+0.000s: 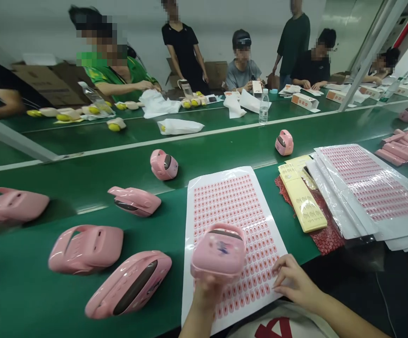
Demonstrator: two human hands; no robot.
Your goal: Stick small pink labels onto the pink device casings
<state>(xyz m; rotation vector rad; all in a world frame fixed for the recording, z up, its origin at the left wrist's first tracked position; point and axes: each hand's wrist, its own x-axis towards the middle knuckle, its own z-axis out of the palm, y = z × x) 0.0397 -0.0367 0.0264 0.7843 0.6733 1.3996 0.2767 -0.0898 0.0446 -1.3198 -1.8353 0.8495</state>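
No word or number could be read: the sticker sheet [225, 202] bore rows of small pink labels with a red mark in each, and the pink case [204, 256] held above it carried a blurred dark blue print on its face. The yellow strips [298, 199] had fine printing, and the plastic-wrapped sheets [376, 183] beside them showed more rows of pink labels, equally illegible. A large red shape, cut off below, stood on the pale cloth [295, 321], while the water bottle's [264, 110] label and the carton's [306, 101] orange print were too small to tell
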